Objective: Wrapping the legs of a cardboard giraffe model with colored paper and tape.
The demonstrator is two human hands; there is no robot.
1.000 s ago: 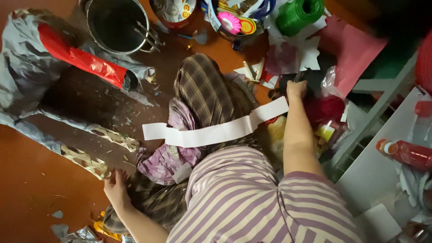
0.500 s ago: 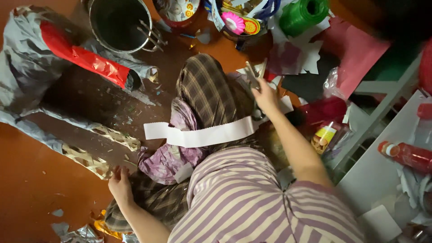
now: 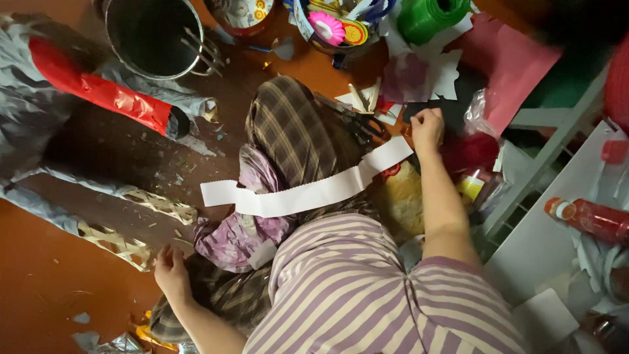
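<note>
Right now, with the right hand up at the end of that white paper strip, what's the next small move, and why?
Probably close the right hand on the near end of the white paper strip and lift it. The strip lies loose across the plaid lap, the scissors lie just beside that hand, and the left hand rests on the floor.

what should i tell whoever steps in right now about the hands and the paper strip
Right hand: closed, fingers curled, at the far end of the white paper strip, beside the scissors; whether it grips anything cannot be told.
Left hand: open, resting on the floor beside the woven piece, holding nothing.
The strip lies draped across the plaid-clad knee, in one piece with a zigzag edge along it.
Scissors lie unheld on the floor. Paper scraps are scattered beyond them.
</note>
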